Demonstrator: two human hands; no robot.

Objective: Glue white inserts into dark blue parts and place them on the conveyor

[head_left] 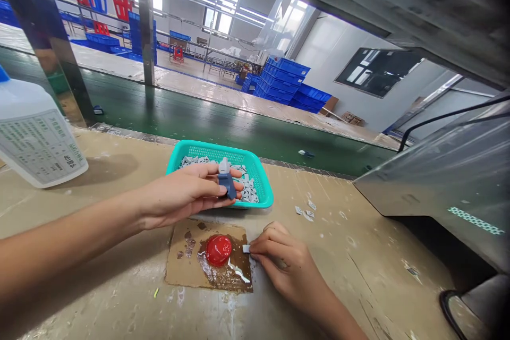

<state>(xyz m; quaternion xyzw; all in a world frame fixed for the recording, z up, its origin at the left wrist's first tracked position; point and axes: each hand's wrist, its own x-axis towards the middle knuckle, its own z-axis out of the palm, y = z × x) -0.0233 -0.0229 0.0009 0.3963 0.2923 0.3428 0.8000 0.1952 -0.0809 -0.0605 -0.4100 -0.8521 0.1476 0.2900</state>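
Observation:
My left hand [199, 187] is closed around a dark blue plastic part [227, 186], with a light grey piece [224, 165] at its top end. It hovers over the near side of a teal basket [263, 191] full of small grey pieces [249, 191]. Between finger and thumb, my right hand [285, 255] pinches a small light grey plastic piece [246, 248] at the right edge of a cardboard square [179, 260]. On that wet, stained cardboard sits a round red object [218, 249], glossy with liquid.
A large white labelled bottle [40, 133] stands at the left. Several loose grey pieces [306, 211] lie right of the basket. Beyond the table edge runs a green conveyor belt [239, 123] carrying a small part [306, 153]. A metal machine housing [438, 170] rises at the right.

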